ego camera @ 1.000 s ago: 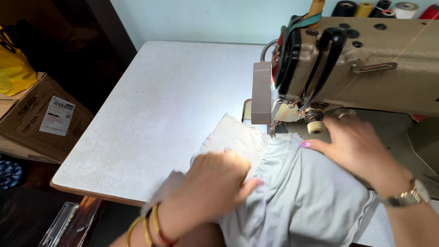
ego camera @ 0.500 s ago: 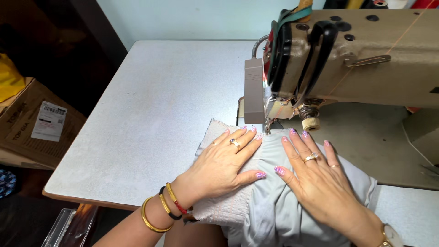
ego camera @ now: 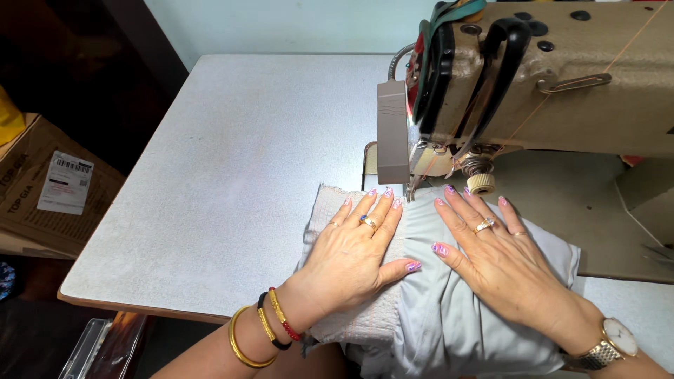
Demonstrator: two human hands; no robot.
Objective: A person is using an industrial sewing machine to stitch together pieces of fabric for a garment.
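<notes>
Where the cloth (ego camera: 449, 309) lies on the desk (ego camera: 232, 182), in front of the sewing machine (ego camera: 533, 84), I see both hands pressing it flat. The cloth is pale grey, with a ribbed whitish band (ego camera: 330, 210) along its left side; its far edge sits just at the needle area, under the machine head, and its near part hangs off the desk edge toward me.

The left hand (ego camera: 354, 249) rests palm-down on the band, fingers (ego camera: 382, 210) spread apart and extended, gripping nothing. The right hand (ego camera: 502, 263) rests palm-down on the grey part, fingers likewise spread and flat. Fingertips of both hands reach close to the presser foot (ego camera: 411, 189), one hand on each side of it.

I judge this placement holds the cloth taut and level on both sides of the stitch line, so it feeds straight.

Outward: the left wrist carries bangles (ego camera: 263, 326), the right a watch (ego camera: 611, 340). A cardboard box (ego camera: 49, 189) stands well apart, left of the desk.
</notes>
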